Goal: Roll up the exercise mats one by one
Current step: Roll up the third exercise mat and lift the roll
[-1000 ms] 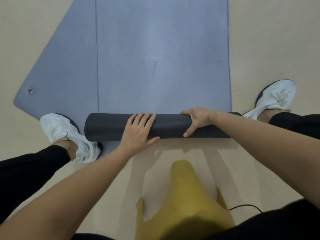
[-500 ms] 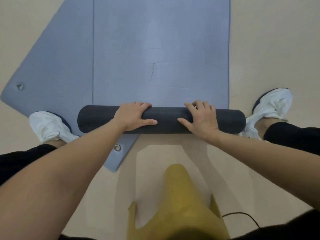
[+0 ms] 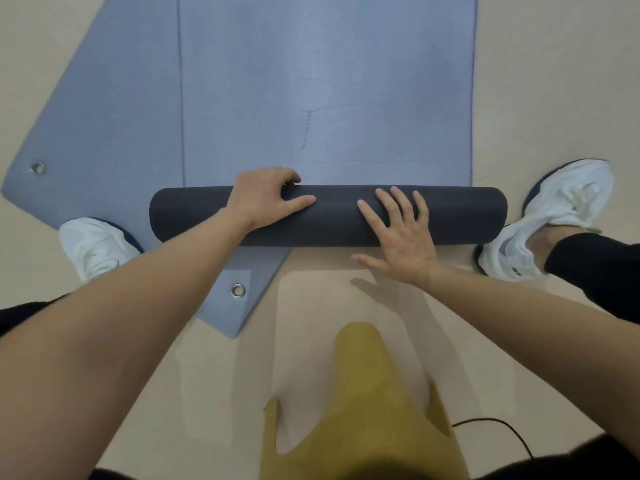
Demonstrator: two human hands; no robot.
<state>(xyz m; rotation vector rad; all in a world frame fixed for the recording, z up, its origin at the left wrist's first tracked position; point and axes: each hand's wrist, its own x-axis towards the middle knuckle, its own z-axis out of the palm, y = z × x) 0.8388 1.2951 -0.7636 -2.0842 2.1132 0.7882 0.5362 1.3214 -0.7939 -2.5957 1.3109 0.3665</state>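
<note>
roll of dark grey foam (image 3: 450, 216) lies crosswise on the floor between the person's feet. it is the near end of a blue-grey exercise mat (image 3: 329, 81), whose flat part stretches away from it toward the top of the view. the left hand (image 3: 263, 199) grasps the roll left of its middle: the fingers curl over the far side, where roll meets flat mat, and the thumb lies along the top. the right hand (image 3: 398, 237) is released and flat, its straight, spread fingers pressed on the near slope of the roll right of the middle, the thumb sticking out sideways over the pale beige floor (image 3: 554, 64). the two hands are near each other but apart.

beneath the top mat lies a second blue-grey mat (image 3: 114, 116), turned at an angle so that its corners stick out to the left and toward the person. a metal eyelet (image 3: 37, 168) sits in its left corner and another eyelet (image 3: 238, 291) in the near corner. a white left shoe (image 3: 97, 247) stands at the edge of this lower mat, near the roll's left end; a white right shoe (image 3: 554, 216) stands on the floor just beside the right end. a mustard-yellow cloth (image 3: 363, 410) fills the lower middle, and a thin black cable (image 3: 502, 431) curves at lower right.
</note>
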